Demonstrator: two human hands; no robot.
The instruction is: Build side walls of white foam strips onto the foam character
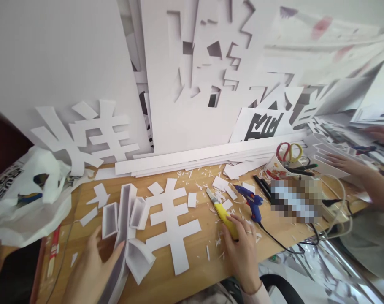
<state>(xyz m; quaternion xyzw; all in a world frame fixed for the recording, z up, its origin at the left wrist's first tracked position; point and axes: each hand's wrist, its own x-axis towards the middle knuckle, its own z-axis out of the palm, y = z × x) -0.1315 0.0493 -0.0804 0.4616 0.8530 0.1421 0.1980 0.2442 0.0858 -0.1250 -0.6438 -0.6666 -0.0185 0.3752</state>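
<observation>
My left hand [95, 261] is closed on a white hollow foam-board character piece [125, 211] with raised side walls; the thumb presses its stem and the other fingers are partly hidden. Just to its right, a flat white cut-out character part [174, 226] lies on the wooden table. My right hand [242, 253] wraps the rear of a yellow utility knife [224, 217], whose front points away and to the left on the tabletop. Beyond the knife rests a blue hot glue gun [250, 200], its cord trailing right.
White foam-board strips [195, 158] line the back of the table [211, 270]. A cut-out character [111, 131] leans against the boards. At left sits a white plastic bag [49, 198]; at right, a cup [276, 168] with scissors. A co-worker's hand [347, 164] is farther right.
</observation>
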